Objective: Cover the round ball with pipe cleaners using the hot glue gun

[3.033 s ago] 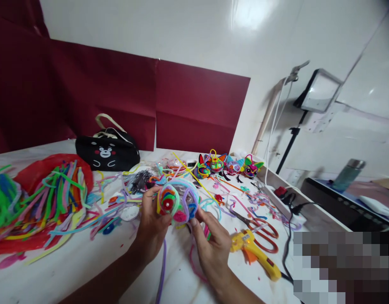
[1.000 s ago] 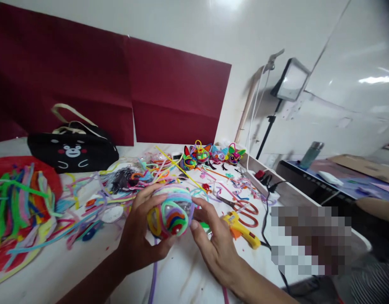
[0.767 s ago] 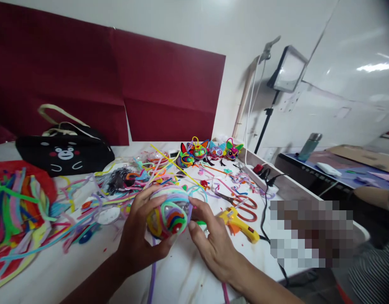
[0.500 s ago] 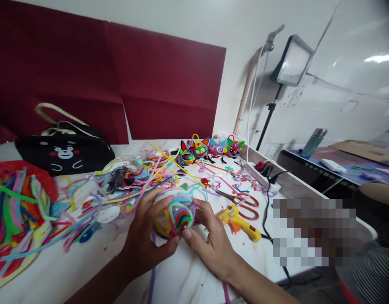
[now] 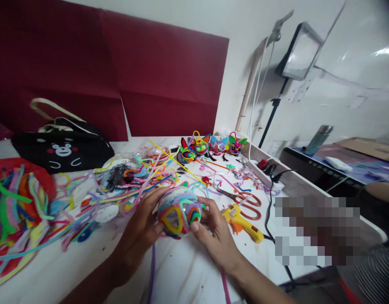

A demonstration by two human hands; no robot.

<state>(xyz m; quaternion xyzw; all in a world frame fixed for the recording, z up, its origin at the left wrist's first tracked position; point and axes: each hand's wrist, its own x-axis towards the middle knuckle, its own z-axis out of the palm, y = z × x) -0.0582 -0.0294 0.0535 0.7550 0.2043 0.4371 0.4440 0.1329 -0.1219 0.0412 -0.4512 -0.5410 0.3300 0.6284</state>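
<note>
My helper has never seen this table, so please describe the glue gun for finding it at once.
On the white table, find the right hand at the colourful ball. Just right of that hand, nearer the camera than the scissors, lies the glue gun. It is yellow with an orange trigger; the scissors are reddish-handled.

**Left hand point(image 5: 137, 234) and right hand point(image 5: 218, 236) face each other in a rounded grip**

Both hands are bare, each partly closed in a holding shape. The left forearm point(image 5: 93, 278) enters from the lower left, the right forearm point(image 5: 260, 282) from the lower right, and they come nearer to each other toward the left wrist point(image 5: 116, 265) and the right wrist point(image 5: 235, 262). The left fingers point(image 5: 151, 200) are bent, while the left thumb point(image 5: 156, 230) lies below them and points inward. The right thumb point(image 5: 201, 232) stretches toward the left hand; above it, the right index finger point(image 5: 210, 205) is curved. Some other fingertips are hidden.
</note>
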